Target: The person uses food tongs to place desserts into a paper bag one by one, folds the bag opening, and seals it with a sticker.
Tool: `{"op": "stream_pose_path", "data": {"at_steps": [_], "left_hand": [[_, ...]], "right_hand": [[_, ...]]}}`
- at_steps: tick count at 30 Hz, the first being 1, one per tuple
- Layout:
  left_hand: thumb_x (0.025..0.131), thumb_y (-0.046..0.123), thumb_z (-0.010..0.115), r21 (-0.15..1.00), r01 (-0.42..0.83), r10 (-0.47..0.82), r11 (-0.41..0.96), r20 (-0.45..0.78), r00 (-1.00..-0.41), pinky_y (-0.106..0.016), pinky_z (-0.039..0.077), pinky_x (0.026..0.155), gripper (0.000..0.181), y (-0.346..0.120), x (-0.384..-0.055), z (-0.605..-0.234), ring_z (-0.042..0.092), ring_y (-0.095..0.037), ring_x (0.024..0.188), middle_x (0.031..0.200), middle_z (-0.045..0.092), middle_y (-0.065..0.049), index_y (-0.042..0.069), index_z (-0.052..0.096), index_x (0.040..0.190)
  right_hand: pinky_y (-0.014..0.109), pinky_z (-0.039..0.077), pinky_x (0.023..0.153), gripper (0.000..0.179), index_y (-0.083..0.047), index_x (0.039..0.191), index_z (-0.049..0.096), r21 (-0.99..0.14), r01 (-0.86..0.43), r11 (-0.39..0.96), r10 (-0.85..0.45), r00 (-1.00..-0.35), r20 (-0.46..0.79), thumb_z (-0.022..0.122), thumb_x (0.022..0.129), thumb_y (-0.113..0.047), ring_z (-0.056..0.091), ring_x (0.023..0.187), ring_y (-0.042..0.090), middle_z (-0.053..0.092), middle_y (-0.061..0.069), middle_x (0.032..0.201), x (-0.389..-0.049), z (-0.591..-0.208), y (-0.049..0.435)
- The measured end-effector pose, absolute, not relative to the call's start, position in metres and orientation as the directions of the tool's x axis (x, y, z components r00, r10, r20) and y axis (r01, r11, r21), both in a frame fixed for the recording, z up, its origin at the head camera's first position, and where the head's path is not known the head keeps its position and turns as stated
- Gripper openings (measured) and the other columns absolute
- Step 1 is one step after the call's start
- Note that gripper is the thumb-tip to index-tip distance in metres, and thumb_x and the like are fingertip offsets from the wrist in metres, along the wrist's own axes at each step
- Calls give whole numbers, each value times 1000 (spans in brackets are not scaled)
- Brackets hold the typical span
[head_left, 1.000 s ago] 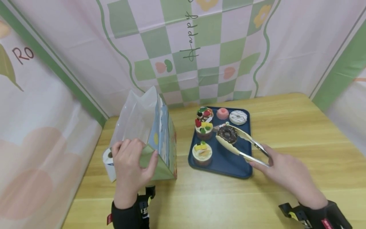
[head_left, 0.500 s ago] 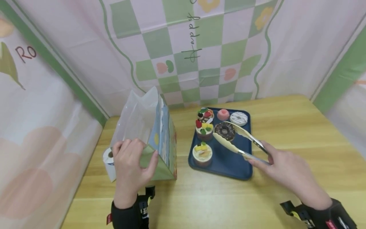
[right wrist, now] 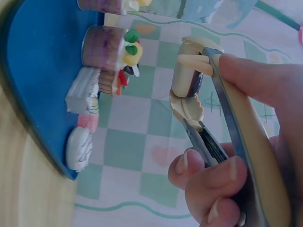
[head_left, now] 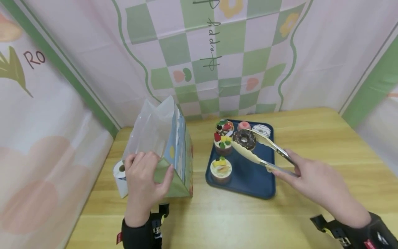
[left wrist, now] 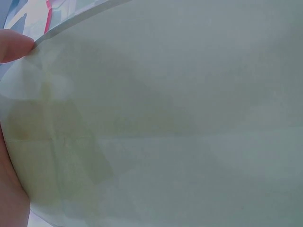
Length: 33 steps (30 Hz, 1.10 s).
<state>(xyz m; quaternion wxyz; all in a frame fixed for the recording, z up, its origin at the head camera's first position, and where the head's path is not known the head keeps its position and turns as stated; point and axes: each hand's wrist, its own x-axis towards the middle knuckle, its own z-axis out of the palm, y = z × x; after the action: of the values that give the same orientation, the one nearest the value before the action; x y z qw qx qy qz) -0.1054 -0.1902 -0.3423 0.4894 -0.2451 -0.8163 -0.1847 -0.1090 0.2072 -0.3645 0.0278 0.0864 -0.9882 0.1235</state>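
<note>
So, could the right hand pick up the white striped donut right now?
Probably not yet: the right hand holds tongs that grip the chocolate donut, so that would likely have to be put down first. Otherwise, nothing rests on the white striped donut on the blue tray.

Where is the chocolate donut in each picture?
Head: right of center, the chocolate donut sits between the tips of the tongs.
Left wrist: not in it; the bag nearly fills this picture.
Right wrist: the donut is edge-on, upper half, slightly right of center.
Landmark, head and right wrist only: the blue tray, left of the donut in the latter.
</note>
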Motion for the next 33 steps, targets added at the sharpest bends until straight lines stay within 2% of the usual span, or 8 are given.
{"op": "stream_pose_path", "data": {"at_steps": [8,23,33], "left_hand": [[93,40,51,59,580,223,812,888,-402,-43,31,78,41,-190,-105,-342,42,-19,61,62,49,-2,6,50,71],[92,40,52,55,577,223,815,889,-399,-43,32,79,40,-191,-104,-343,44,-20,62,62,51,-2,6,51,71],[91,39,53,64,577,220,814,886,-409,-43,32,79,39,-190,-104,-342,43,-19,61,62,50,-3,6,51,71]], "right_hand": [[30,27,41,83,-8,147,42,-218,-201,955,-184,-978,95,53,88,-67,38,47,13,48,-6,61,-112,-348,203],[29,25,41,81,-12,146,46,-156,-266,951,-236,-953,189,56,87,-67,36,45,12,44,-7,56,-117,-319,189],[29,26,44,82,-14,146,47,-120,-304,945,-279,-942,186,55,85,-70,38,48,12,49,-7,63,-123,-295,180]]}}
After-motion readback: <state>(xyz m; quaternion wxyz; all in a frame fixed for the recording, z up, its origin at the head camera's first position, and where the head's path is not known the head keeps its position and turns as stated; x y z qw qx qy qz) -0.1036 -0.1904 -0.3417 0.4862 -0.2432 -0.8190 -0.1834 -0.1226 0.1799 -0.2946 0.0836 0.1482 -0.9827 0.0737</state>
